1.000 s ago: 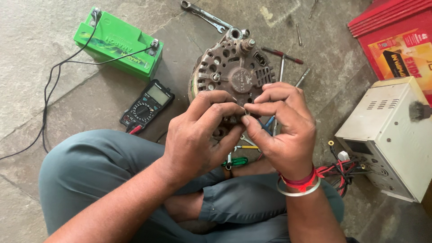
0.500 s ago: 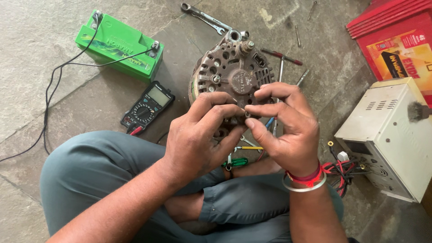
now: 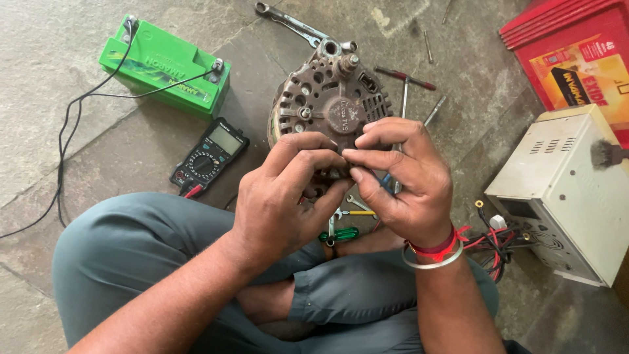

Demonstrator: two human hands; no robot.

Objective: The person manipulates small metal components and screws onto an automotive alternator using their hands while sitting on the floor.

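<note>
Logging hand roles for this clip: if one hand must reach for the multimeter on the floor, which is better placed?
Left, probably. The multimeter lies on the left hand's side, just beyond the knee. The right hand would have to cross over the left, in front of the alternator. Both hands' fingertips meet in a pinch.

Soft, even daylight, faint shadows under hands, sharp focus, no glare, slight wide-angle stretch at edges.

Alternator [image 3: 327,108] blocks ahead; multimeter [image 3: 211,156] left, tools [image 3: 406,88] right; bare floor [image 3: 59,52] far left.
</note>
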